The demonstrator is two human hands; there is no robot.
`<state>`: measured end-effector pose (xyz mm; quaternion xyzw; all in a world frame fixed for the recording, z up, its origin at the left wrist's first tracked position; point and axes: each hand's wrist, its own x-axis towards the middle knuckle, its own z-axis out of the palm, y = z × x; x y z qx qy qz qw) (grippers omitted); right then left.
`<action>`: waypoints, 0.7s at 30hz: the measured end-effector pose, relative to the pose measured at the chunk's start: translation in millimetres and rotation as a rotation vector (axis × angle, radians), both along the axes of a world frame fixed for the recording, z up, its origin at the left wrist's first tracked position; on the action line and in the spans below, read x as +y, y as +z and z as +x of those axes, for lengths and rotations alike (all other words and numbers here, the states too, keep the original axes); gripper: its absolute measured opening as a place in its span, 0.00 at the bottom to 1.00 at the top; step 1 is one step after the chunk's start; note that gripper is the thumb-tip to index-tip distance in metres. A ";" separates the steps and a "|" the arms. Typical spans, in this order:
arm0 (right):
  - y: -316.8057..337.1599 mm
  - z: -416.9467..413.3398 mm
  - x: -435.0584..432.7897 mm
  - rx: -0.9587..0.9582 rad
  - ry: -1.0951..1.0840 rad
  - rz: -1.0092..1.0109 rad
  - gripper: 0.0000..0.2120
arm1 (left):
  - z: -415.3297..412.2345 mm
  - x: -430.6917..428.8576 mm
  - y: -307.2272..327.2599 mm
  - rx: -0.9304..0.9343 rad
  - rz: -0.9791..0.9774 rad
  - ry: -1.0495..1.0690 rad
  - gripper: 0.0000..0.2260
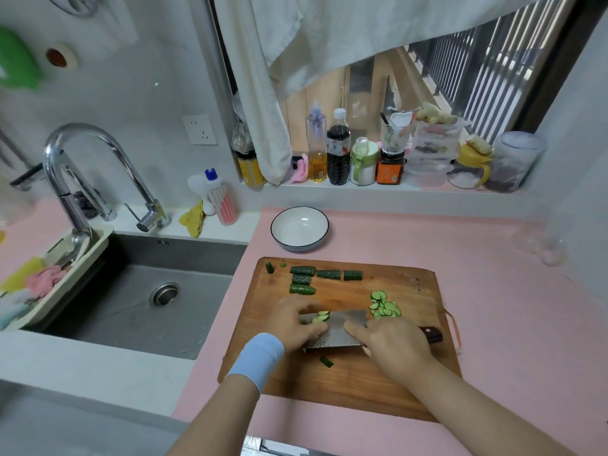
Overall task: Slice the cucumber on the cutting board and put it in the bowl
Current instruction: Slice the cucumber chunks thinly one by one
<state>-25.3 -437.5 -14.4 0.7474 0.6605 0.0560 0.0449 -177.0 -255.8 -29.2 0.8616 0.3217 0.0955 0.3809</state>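
your left hand (294,324) curls over the firm, likely slippery cucumber (320,317), so hold its skin while your right hand (394,348) grips the cleaver (342,327).

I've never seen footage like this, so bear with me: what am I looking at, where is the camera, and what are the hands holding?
No machine here: a person wears one camera on the head, looking down at their own hands. The right hand grips a cleaver, its blade tilted over a wooden cutting board. The left hand, blurred, touches cucumber slices at the blade. A pile of slices and uncut cucumber chunks lie on the board. The bowl behind it holds nothing yet.
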 end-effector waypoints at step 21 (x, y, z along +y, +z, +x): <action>6.1 -3.8 21.8 0.049 -0.140 -0.139 0.20 | 39.8 65.7 -16.1 0.144 -0.227 0.078 0.09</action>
